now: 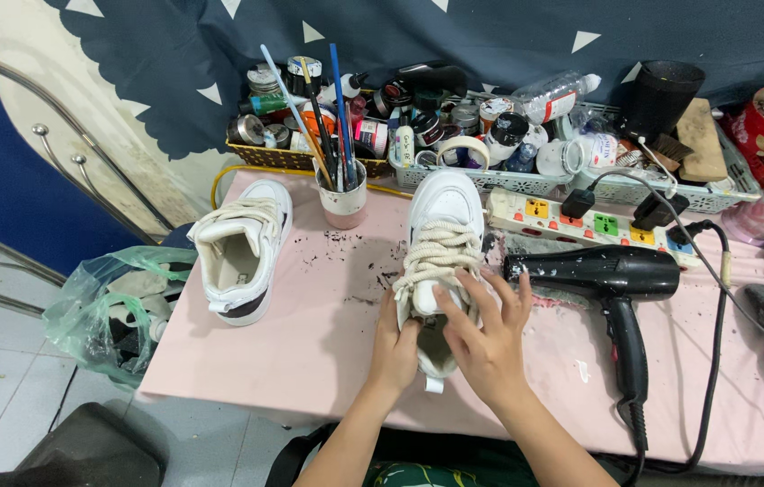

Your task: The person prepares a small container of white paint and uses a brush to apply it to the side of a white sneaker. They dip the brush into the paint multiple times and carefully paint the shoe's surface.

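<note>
Both hands on white sneaker (441, 261) mid-bench (310, 343): left hand (395, 352) clasps its heel side, right hand (481, 338) fingers grip the tongue. Laces loose; second sneaker (242, 248) lies untouched, left.

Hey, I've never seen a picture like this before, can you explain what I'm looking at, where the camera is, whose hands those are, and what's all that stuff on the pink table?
The camera sits on a person's head and looks down, so the two bare arms at the bottom are that person's own. The left hand and right hand both grip a white sneaker with cream laces, toe pointing away. On the pink table its partner sneaker lies to the left, a black hair dryer to the right. Behind stand a cup of brushes, a power strip and baskets of jars.
</note>
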